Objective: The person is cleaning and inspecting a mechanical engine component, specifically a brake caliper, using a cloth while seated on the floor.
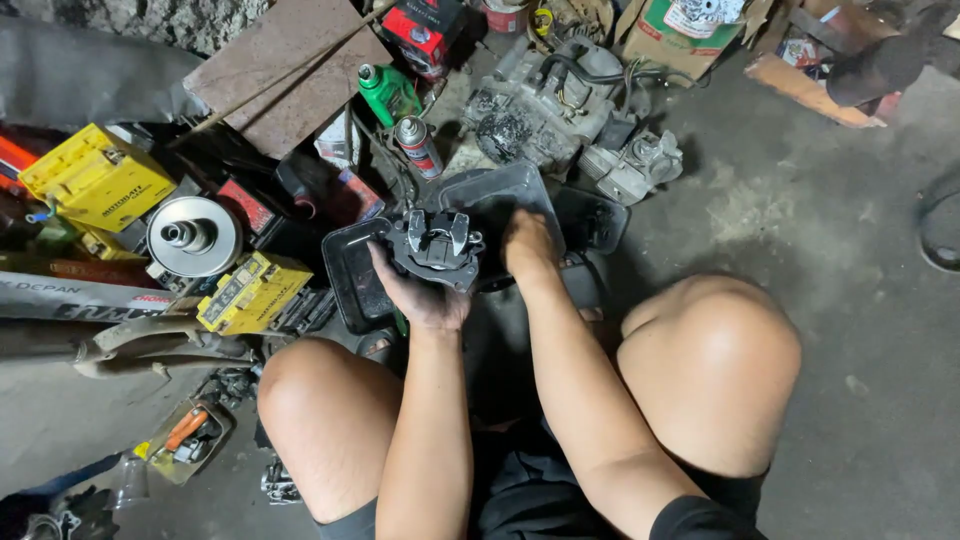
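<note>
My left hand (pixel 420 292) holds a dark metal brake caliper (pixel 436 248) up from below, palm under it, over the edge of a black plastic tray (pixel 350 275). My right hand (pixel 527 243) reaches forward beside the caliper, its fingers curled down into a second black tray (pixel 500 190); what the fingers touch is hidden. Both forearms run between my bare knees as I squat on the concrete floor.
A greasy engine block (pixel 545 105) and a smaller metal part (pixel 635 165) lie beyond the trays. A spray can (pixel 418 146) and green bottle (pixel 388 94) stand nearby. Yellow boxes (pixel 97 178), a silver pulley (pixel 192 236) and clutter fill the left side.
</note>
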